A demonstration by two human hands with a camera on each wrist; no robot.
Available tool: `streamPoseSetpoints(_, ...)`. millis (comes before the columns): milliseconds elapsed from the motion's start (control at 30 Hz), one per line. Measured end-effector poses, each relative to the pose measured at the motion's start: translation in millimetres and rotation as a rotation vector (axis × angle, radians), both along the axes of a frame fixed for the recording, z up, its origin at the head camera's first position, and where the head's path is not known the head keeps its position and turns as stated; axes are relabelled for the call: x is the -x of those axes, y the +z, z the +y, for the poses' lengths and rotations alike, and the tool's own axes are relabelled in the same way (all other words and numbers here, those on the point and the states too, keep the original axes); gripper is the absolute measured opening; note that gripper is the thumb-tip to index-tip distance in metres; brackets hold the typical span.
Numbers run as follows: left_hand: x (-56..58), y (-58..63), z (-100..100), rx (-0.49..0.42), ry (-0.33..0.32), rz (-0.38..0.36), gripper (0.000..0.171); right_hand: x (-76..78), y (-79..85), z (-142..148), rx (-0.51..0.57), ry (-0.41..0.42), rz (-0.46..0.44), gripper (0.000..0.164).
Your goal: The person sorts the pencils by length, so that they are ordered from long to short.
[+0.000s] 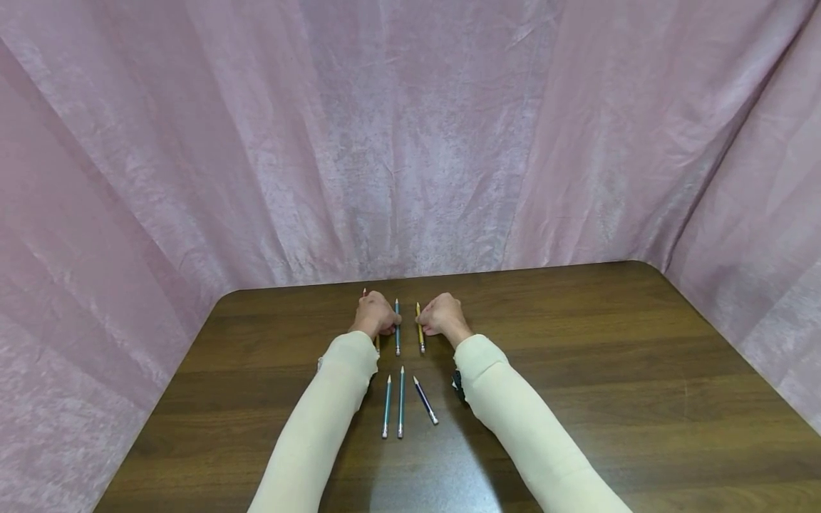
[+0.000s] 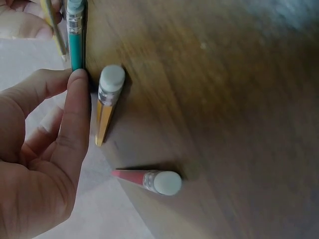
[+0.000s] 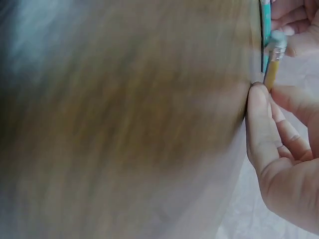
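Note:
My left hand pinches a teal pencil between thumb and finger. In the left wrist view that pencil has a white eraser end towards the camera side. My right hand pinches a yellow pencil, its eraser end showing in the right wrist view above the fingertips. Both pencils lie roughly parallel, points away from me, with a small gap between. Beside the left hand are an orange-yellow pencil and a red pencil, both partly hidden by that hand in the head view.
Nearer me on the brown wooden table lie two teal pencils and a slanted dark blue pencil. Pink curtains hang behind the table's far edge and along the sides.

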State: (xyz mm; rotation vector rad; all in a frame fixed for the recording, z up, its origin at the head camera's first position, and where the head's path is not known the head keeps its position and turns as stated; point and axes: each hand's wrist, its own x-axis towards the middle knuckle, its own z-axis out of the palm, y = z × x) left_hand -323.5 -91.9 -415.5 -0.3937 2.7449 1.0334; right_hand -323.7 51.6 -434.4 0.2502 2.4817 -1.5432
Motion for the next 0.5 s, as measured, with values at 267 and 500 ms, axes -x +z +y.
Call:
streamPoseSetpoints(267, 3.3, -1.9, -1.0, 0.008, -0.003, -0.01, 0.015, 0.2, 0.7, -4.1, -0.106, 0.018, 0.033, 0.01)
streamPoseSetpoints(500, 3.3, -4.5, -4.2, 0.013, -0.013, 0.009, 0.018, -0.4, 0.8, -6.6, -0.181, 0.05, 0.054, 0.01)
